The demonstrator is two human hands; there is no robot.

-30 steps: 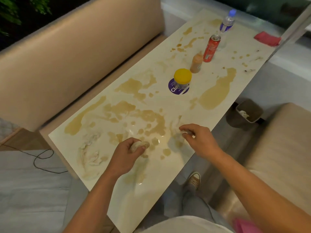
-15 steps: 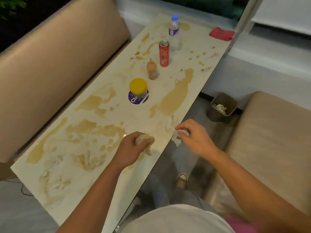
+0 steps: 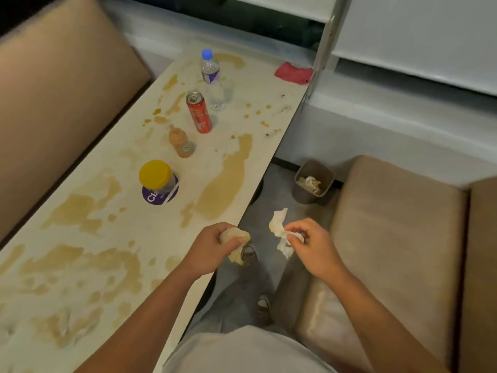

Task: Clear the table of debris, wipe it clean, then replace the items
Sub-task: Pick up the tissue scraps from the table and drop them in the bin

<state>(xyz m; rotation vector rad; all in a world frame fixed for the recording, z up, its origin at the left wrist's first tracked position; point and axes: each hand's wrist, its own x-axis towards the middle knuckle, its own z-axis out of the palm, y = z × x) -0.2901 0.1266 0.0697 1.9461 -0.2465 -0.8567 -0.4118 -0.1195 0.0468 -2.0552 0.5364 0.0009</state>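
The left hand (image 3: 212,247) is curled round a soggy, tan-stained wad of tissue (image 3: 236,238) at the table's (image 3: 129,238) near edge, a limp tail of it hanging past the edge over a shoe (image 3: 249,255) on the floor; the right hand (image 3: 313,244), just beside it and clear of the table, pinches a whiter crumpled tissue (image 3: 279,228) between thumb and fingertips, one end standing up above the pinch and one drooping below. How much tissue is buried inside either fist cannot be told. Ahead of the right hand a small bin (image 3: 313,181) stands on the floor with pale crumpled paper in it, its base hidden by the seat cushion (image 3: 390,224). Ahead and left of the left hand, among brown spills (image 3: 226,181), stand a yellow-lidded jar (image 3: 157,180) whose purple label shows only "Cl", a small orange bottle (image 3: 180,141) with an unreadable mark, a red can (image 3: 199,112) with blurred white script, and a blue-capped water bottle (image 3: 212,79). A red cloth (image 3: 293,72) lies at the far corner. The table's nearest end is cut off by the frame
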